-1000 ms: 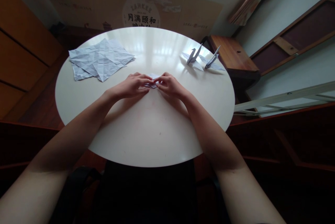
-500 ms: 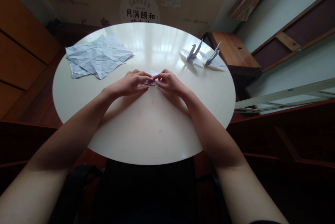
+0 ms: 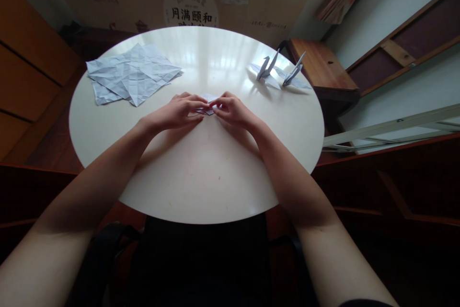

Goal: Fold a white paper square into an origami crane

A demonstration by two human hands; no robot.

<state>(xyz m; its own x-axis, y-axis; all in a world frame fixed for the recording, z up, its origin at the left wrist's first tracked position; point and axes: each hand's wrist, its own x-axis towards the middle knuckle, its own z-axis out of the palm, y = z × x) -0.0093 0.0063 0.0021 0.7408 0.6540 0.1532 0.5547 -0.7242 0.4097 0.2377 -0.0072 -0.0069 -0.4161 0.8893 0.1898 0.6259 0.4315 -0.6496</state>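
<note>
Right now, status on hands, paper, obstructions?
Left hand and right hand both at folded paper, exact grip unclear. Paper partly covered. Creased sheets off left, two paper cranes off right, neither touching hands.

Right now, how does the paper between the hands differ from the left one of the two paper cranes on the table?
The paper looks low and compact, whereas the left crane has raised points and spread wings. The left hand and right hand touch the paper; neither touches the left crane. Fingers partly cover the paper, while the left crane is plainly visible. Both are pale folded paper.
</note>
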